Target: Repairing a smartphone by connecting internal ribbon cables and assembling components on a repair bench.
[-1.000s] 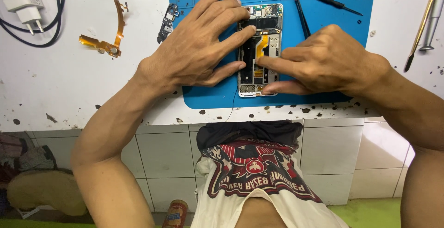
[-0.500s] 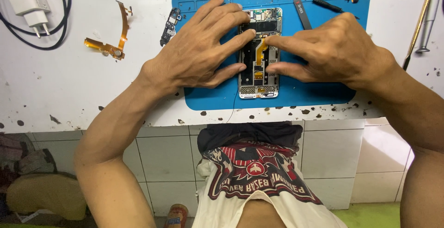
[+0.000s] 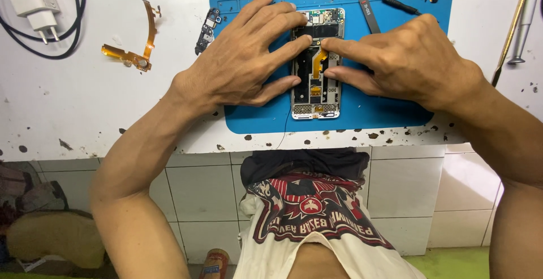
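Hands, left (image 3: 243,67) and right (image 3: 404,61), press fingertips on the opened phone (image 3: 317,64), hiding its left edge.

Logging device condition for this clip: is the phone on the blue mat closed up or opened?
Opened. The phone lies flat on the blue mat with no cover on its upward side: circuit board and an orange flex cable show between the left hand and right hand.

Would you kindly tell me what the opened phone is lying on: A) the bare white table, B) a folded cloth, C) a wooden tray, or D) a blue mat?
D: the phone lies on the blue mat, which sits on the white table, with the left hand and right hand both resting on it.
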